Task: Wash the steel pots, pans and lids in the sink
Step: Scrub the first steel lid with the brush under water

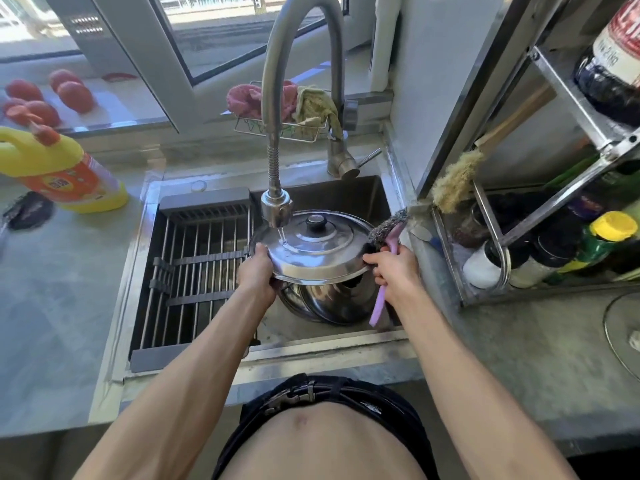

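While the faucet (277, 206) runs a thin stream onto it, we've got the steel lid (311, 247) held up over the right half of the sink (346, 192), tilted a bit toward us with its black knob (316, 221) on top. Our left hand (256, 271) grips the lid's left rim, thumb on top and fingers curled under. Our right hand (391, 268) pinches the right rim while also holding a scrubber with a pink handle (379, 303), its steel wool head (386, 228) sticking up past the lid. Right below the lid there's a steel pot (329, 303) lying on its side on the sink floor. The left half of the sink is covered by a drying rack (197, 268) with metal bars. On the counter (52, 306) to the left sits a yellow detergent jug (65, 168), and about 5 tomatoes (74, 97) are on the windowsill. A pink rag (246, 98) and a yellowish rag (317, 105) sit in a wire caddy behind the faucet. Bottles fill the steel shelf (561, 84) on the right.
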Demonstrator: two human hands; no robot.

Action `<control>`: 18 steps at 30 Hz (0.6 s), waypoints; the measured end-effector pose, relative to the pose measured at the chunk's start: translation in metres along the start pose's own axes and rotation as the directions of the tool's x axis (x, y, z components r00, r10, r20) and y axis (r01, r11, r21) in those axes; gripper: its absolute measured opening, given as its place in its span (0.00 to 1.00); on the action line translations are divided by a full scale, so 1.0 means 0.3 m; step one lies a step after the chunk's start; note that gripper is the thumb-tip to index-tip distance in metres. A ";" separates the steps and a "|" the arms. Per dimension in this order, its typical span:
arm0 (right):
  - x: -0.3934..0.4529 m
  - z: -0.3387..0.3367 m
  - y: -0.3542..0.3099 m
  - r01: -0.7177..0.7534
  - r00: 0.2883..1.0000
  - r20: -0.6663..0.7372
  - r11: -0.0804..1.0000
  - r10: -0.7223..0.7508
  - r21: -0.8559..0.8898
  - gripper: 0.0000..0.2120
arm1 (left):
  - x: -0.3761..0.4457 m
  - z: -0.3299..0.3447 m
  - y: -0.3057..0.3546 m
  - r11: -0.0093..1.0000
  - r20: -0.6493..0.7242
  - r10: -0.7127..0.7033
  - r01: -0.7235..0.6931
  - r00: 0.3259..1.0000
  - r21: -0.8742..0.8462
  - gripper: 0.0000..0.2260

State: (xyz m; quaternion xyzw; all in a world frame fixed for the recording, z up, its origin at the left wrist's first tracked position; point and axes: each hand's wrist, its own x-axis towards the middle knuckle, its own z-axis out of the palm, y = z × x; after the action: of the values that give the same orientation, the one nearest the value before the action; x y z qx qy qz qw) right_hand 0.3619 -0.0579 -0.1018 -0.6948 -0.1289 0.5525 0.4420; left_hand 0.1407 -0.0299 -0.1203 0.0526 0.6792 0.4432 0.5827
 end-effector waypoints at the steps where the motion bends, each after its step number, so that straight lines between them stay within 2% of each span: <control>1: 0.002 0.005 -0.011 -0.006 1.000 -0.016 0.999 0.007 0.048 0.14 | -0.014 -0.005 0.009 0.992 0.017 0.019 -0.021 1.000 0.123 0.14; 2: 0.004 0.011 -0.019 -0.016 0.999 -0.037 0.995 0.020 0.099 0.14 | -0.034 -0.012 0.019 0.956 0.033 0.065 -0.072 0.997 0.284 0.16; 3: 0.006 0.014 -0.030 -0.020 0.997 -0.064 0.989 0.030 0.145 0.13 | -0.054 -0.022 0.025 0.874 0.063 0.143 -0.156 0.988 0.461 0.20; 4: 0.011 0.017 -0.040 -0.015 0.995 -0.092 0.983 0.032 0.184 0.13 | -0.070 -0.035 0.027 0.749 0.116 0.244 -0.263 0.963 0.608 0.24; 6: 0.014 0.023 -0.061 0.010 0.992 -0.129 0.976 0.019 0.219 0.13 | -0.094 -0.059 0.024 0.474 0.274 0.407 -0.458 0.871 0.752 0.27; 8: 0.019 0.026 -0.077 0.035 0.987 -0.158 0.973 0.001 0.227 0.13 | -0.097 -0.073 0.019 0.310 0.393 0.461 -0.560 0.795 0.768 0.25; 12: 0.021 0.031 -0.123 0.066 0.986 -0.163 0.979 -0.034 0.195 0.11 | -0.125 -0.075 0.030 0.210 0.480 0.485 -0.631 0.730 0.747 0.24; 14: 0.021 0.034 -0.144 0.083 0.986 -0.154 0.985 -0.059 0.153 0.10 | -0.155 -0.073 0.037 0.076 0.542 0.498 -0.656 0.677 0.751 0.25; 16: 0.015 0.039 -0.159 0.095 0.987 -0.143 0.989 -0.079 0.109 0.10 | -0.192 -0.064 0.041 -0.050 0.634 0.464 -0.697 0.618 0.715 0.24; 18: 0.005 0.050 -0.166 0.094 0.988 -0.131 0.992 -0.082 0.086 0.10 | -0.229 -0.041 0.039 -0.174 0.751 0.368 -0.752 0.549 0.635 0.27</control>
State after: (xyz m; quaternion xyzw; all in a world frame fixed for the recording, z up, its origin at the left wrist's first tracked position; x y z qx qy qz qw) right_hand 0.3647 -0.0212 -0.0649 -0.7012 -0.1056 0.4925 0.5046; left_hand 0.1467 -0.0698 -0.0622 0.7682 0.5849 0.1082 0.2368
